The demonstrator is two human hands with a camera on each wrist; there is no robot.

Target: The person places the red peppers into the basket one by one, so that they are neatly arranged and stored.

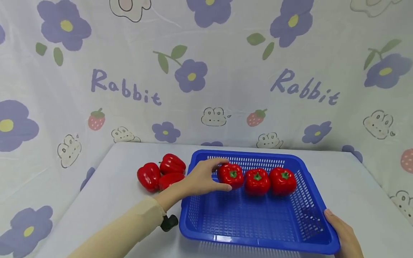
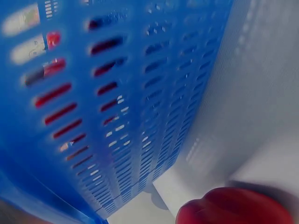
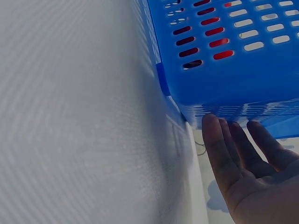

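Observation:
A blue plastic basket [image 1: 309,229] stands on the white table and holds three red bell peppers in a row. My left hand [image 1: 217,175] reaches over the basket's left wall and grips the leftmost pepper [image 1: 233,175], thumb in front and fingers behind. The middle pepper [image 1: 257,181] and the right pepper [image 1: 283,180] stand beside it, green stems up. My right hand [image 1: 342,233] holds the basket's near right corner, thumb on the rim. In the right wrist view its fingers [image 3: 233,144] lie straight under the basket [image 3: 224,79].
Three more red peppers [image 1: 149,176] lie bunched on the table [image 1: 106,200] left of the basket; one [image 2: 238,207] shows blurred in the left wrist view beside the basket wall [image 2: 117,116]. A flowered cloth backdrop [image 1: 206,71] closes the back and both sides.

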